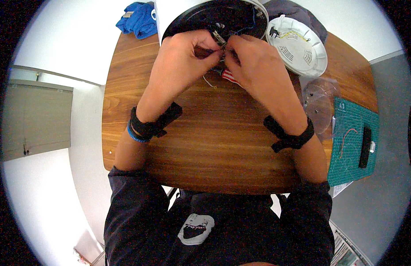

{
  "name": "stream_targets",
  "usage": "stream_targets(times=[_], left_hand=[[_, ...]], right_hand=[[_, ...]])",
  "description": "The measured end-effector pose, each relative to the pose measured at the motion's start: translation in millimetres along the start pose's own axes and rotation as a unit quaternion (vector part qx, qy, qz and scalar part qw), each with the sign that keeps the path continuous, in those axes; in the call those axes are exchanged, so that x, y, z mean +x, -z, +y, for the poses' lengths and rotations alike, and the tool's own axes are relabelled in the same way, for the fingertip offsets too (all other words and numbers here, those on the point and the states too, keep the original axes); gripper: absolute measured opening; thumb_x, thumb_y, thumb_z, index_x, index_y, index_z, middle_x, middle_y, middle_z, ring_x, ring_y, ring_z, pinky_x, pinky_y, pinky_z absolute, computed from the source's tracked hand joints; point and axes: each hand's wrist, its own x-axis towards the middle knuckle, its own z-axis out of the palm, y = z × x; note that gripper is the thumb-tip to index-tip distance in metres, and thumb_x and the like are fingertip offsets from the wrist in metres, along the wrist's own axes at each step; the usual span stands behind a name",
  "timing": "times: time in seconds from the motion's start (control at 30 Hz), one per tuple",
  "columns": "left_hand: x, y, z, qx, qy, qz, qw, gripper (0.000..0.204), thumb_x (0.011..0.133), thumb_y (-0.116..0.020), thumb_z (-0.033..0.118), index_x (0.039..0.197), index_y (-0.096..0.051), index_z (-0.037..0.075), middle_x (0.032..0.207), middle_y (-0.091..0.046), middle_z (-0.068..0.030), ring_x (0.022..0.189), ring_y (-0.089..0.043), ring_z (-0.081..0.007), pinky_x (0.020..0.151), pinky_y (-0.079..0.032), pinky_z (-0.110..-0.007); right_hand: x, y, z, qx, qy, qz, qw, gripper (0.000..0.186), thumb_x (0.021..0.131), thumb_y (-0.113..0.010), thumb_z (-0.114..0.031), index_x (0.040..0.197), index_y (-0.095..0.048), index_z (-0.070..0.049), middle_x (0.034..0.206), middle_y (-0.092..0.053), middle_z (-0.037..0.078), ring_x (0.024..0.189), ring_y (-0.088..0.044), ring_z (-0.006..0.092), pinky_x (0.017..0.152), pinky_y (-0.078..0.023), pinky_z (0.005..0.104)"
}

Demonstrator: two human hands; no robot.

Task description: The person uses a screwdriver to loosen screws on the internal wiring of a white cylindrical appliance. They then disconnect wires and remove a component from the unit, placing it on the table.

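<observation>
Pinching a small wired metal part [219, 37] with left hand [181, 55] and right hand [258, 60], close together — about equally near it. Slanting away and leftward along its long axis — before the white housing's [163, 12] dark opening, over the desk's [214, 137] far side.

Pale printed characters [341, 106] stand on the green cutting mat [353, 119].
</observation>
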Motion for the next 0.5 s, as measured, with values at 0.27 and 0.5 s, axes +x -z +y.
stream_targets(times=[0.27,0.5], left_hand=[[-0.7,2.2,-3.2,-0.002,0.005,-0.017,1.000,0.010,0.086,-0.080,0.008,0.093,-0.076,0.002,0.081,-0.076,-0.0105,0.072,-0.074,-0.0173,0.071,-0.059,-0.032],[0.2,0.4,-5.9,-0.051,0.028,-0.034,0.998,0.008,0.089,-0.078,0.006,0.096,-0.076,0.002,0.086,-0.077,-0.0078,0.078,-0.073,-0.0129,0.075,-0.059,-0.030]], right_hand=[[-0.3,3.7,-3.7,0.007,-0.018,-0.010,1.000,0.026,0.092,-0.073,-0.026,0.107,-0.070,-0.004,0.092,-0.072,0.020,0.086,-0.072,0.0413,0.076,-0.059,0.0530],[0.5,3.4,-0.7,0.014,-0.014,-0.002,1.000,0.020,0.093,-0.068,-0.018,0.104,-0.069,-0.002,0.091,-0.071,0.021,0.089,-0.071,0.0421,0.077,-0.059,0.0515]])
